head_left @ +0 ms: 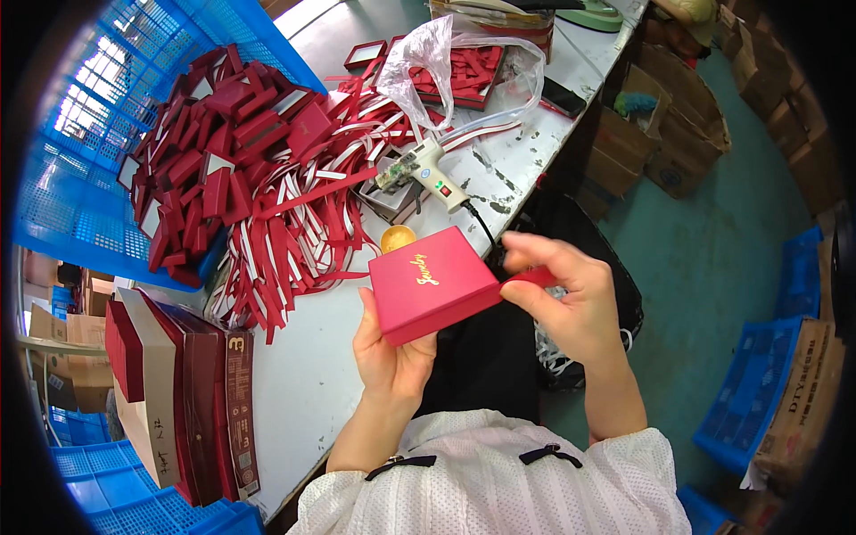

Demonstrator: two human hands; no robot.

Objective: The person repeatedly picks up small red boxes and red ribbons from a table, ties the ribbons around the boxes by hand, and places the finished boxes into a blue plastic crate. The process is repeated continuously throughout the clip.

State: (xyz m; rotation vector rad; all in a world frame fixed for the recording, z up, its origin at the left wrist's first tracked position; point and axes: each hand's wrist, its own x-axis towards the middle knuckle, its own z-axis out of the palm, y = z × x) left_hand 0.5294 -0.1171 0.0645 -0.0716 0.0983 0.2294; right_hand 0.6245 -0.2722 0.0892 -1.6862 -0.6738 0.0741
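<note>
The box [434,278] is red with gold script; the strips [267,267], red and white. The glue gun [440,185] is cream; the crate [62,218], latticed blue.

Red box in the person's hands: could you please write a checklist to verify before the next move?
1. Red box supported: ok, the left hand holds it.
2. Gold lettering facing up: ok.
3. Red strip gripped: ok, the right hand pinches it beside the box.
4. Strip attached to the box: cannot tell.
5. Glue gun away from loose strips: not ok, some lie close to its front.
6. Glue gun hot: cannot tell.
</note>
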